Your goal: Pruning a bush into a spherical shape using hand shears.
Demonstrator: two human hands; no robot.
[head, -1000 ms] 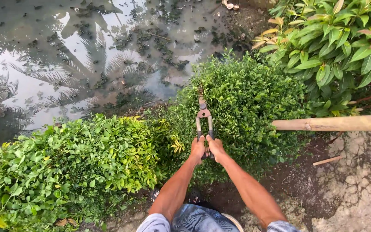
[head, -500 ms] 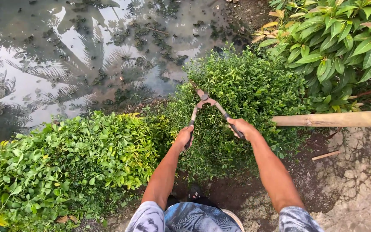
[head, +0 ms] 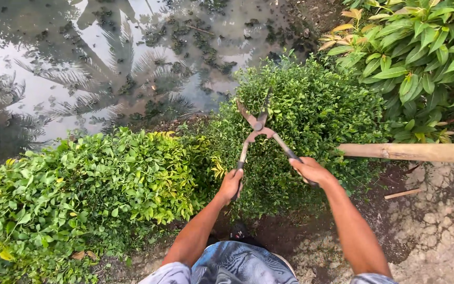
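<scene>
I am holding the big garden shears (head: 261, 129) over the dark green bush (head: 311, 110), my left hand (head: 230, 184) and right hand (head: 309, 170) each gripping one handle, pulled wide apart so the blades are opening around the leaves.

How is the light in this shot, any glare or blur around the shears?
Head view: soft, even daylight, no hard shadows. The water gives bright sky glare with palm reflections. The shears, left hand, right hand and bush look sharp; slight wide-angle bending at the edges.
</scene>
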